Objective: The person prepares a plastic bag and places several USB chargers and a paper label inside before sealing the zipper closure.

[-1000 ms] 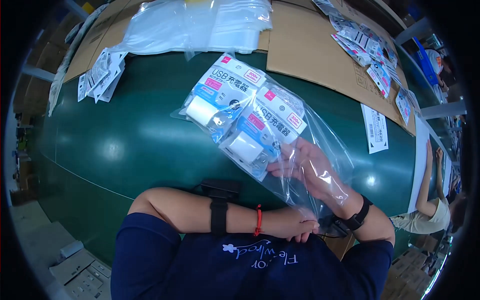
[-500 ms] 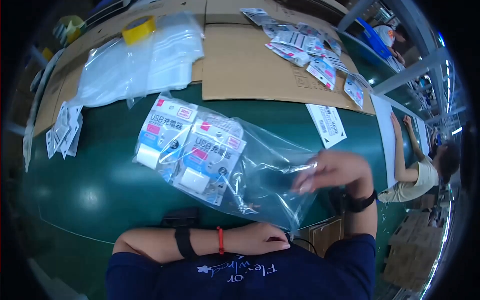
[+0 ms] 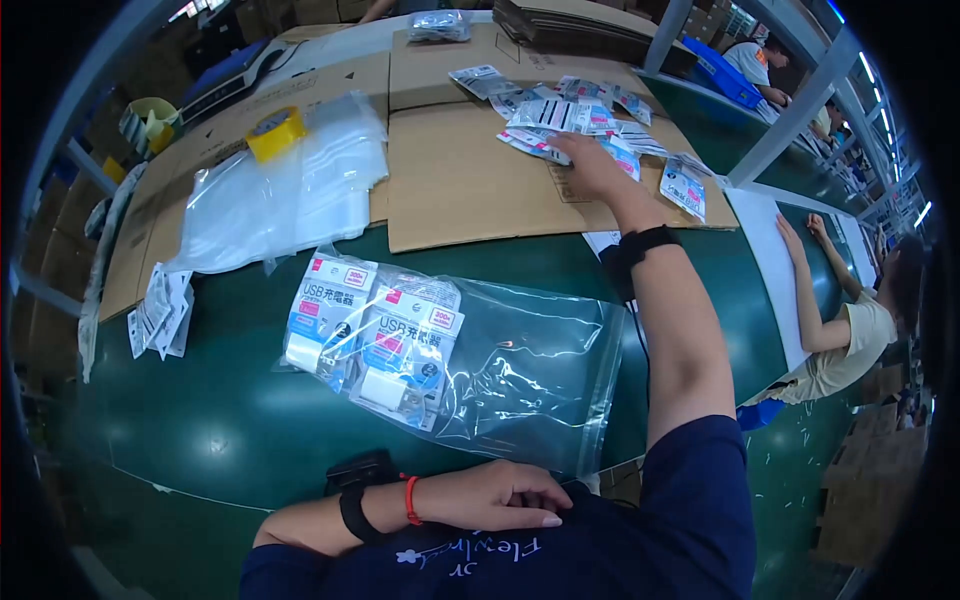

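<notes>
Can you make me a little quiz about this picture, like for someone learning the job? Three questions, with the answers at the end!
1. Which hand is at the pile of packets?
A: left
B: right
C: both

2. True or false: the roll of tape is green.

3. Fill the gap: ___ white chargers show through the big clear bag on the table.

Key:
1. B, the right hand.
2. False, it is yellow.
3. Two.
</notes>
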The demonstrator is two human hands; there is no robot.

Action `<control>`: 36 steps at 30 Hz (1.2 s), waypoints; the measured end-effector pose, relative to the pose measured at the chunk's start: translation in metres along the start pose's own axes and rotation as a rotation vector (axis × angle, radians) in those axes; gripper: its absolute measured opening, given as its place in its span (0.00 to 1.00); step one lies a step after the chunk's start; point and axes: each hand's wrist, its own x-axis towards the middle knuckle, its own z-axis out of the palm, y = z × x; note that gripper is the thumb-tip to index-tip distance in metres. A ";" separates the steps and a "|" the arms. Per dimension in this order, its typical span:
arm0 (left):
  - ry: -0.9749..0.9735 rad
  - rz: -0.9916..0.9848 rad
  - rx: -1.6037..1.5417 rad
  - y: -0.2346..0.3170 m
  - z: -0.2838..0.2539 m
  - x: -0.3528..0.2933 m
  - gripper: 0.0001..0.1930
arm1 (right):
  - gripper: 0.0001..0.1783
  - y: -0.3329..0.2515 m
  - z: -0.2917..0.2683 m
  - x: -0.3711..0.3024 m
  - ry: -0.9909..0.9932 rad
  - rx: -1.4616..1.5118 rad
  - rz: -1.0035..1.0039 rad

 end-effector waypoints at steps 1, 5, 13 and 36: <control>0.020 0.001 0.006 0.002 0.000 -0.003 0.17 | 0.24 -0.007 -0.002 0.000 -0.138 -0.102 0.002; 0.069 0.030 -0.064 0.006 -0.004 -0.016 0.16 | 0.29 -0.051 -0.024 -0.017 -0.303 -0.099 -0.095; 0.212 0.114 -0.149 0.031 -0.016 -0.017 0.16 | 0.27 -0.033 -0.013 -0.028 -0.227 0.077 -0.065; 0.892 0.510 -0.767 0.061 -0.062 -0.023 0.21 | 0.24 -0.177 -0.158 -0.138 0.077 0.255 -0.636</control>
